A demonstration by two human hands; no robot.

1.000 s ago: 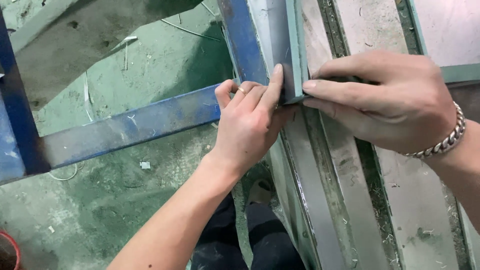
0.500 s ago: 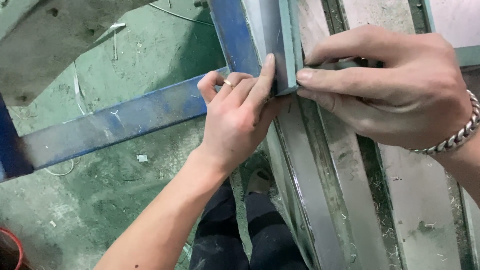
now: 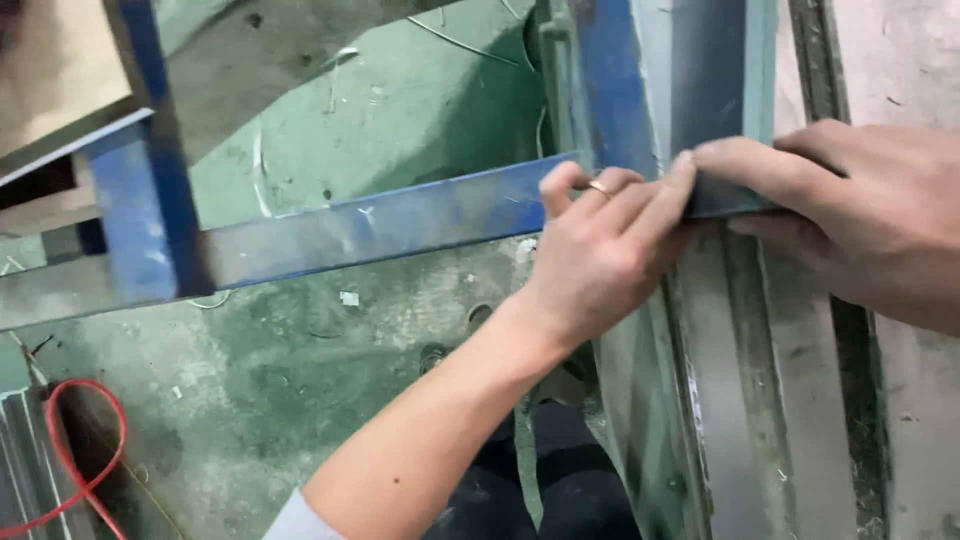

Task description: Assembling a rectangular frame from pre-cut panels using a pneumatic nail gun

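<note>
Since a moment ago both my hands have slid rightward along the frame. My left hand pinches the end of the grey metal strip, fingers curled. My right hand presses the same strip from the other side. Left of my knuckles runs the blue bar; beyond lies the green floor.

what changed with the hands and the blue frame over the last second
The view slid right and down: a red cable came into sight at lower left, and the right wrist left the picture. Left hand and right hand still pinch the grey strip by the blue frame, fingertips meeting.
</note>
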